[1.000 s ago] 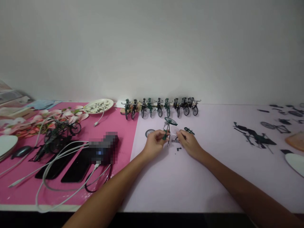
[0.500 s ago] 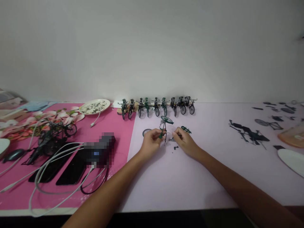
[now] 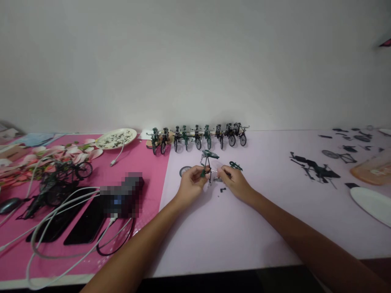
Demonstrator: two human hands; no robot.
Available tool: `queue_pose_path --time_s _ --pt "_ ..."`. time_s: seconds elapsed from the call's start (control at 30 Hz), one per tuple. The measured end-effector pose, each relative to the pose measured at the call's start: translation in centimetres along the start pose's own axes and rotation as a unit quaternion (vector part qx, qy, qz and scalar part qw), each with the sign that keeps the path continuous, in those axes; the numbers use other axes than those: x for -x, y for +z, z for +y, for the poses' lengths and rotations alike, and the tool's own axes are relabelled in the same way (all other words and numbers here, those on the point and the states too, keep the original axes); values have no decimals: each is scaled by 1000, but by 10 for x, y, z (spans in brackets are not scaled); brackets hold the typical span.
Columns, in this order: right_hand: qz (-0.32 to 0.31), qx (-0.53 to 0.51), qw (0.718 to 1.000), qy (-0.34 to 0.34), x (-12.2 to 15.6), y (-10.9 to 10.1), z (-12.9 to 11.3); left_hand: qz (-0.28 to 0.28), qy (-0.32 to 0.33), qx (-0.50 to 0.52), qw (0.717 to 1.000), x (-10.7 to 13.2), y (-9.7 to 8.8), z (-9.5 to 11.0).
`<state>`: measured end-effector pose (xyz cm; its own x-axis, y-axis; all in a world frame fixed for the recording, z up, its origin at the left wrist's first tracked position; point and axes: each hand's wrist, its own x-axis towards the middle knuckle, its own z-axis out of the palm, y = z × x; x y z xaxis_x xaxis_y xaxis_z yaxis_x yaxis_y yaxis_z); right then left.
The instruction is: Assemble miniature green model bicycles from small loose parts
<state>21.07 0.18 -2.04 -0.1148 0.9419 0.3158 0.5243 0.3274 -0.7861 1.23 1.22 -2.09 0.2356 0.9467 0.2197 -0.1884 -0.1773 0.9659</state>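
My left hand (image 3: 191, 187) pinches a small green toy bicycle frame (image 3: 207, 160) that has one wheel on top and stands upright over the pale pink table (image 3: 232, 228). Close on its right, my right hand (image 3: 236, 182) is closed on a thin silver tool or pin whose tip points at the frame. A loose wheel (image 3: 184, 170) lies just left of my left hand. A small green part (image 3: 235, 165) lies beyond my right hand, and tiny dark bits (image 3: 222, 190) rest between the two hands.
A row of finished green toy bicycles (image 3: 197, 136) lines the wall. At left, on a pink mat (image 3: 146, 162), are a plate of small parts (image 3: 115, 138), white cables (image 3: 61, 211), dark phones (image 3: 82, 226) and more bicycles (image 3: 61, 179). Loose black parts (image 3: 314, 170) and a white plate (image 3: 371, 202) are at right.
The view has drifted a little rightward, so things sit further left in the picture. Both hands stay on the frame and tool with almost no movement.
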Motion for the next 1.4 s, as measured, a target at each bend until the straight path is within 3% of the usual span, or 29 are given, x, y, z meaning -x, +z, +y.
queue_pose_path --time_s 0.17,0.47,0.6,0.73,0.97,1.13,1.2,1.27,1.33,1.4 --pt "18 -44 999 -10 1 2 1 11 -2 -1 1000 0 1 1" --pt "4 32 999 5 -1 -3 -4 -10 -27 3 1000 1 -2 3" --pt "9 16 1000 9 -2 -5 -3 12 -31 -3 999 0 -1 7" --pt "47 -32 998 13 -1 -4 1 16 -40 19 999 1 0 11" --pt "34 -195 979 44 3 16 10 -28 -106 51 993 7 4 7" --pt "78 -293 947 103 -1 23 12 -35 -93 -82 992 1 -4 11" --pt "88 -320 937 114 -3 21 12 -45 -82 -199 976 0 -10 23" --pt "86 -337 931 111 -5 18 12 -71 -65 -321 942 4 -15 41" --pt "82 -340 931 104 -6 16 12 -80 -34 -448 890 13 -21 65" --pt "85 -333 933 103 -6 16 12 -44 -37 -554 830 27 -28 92"
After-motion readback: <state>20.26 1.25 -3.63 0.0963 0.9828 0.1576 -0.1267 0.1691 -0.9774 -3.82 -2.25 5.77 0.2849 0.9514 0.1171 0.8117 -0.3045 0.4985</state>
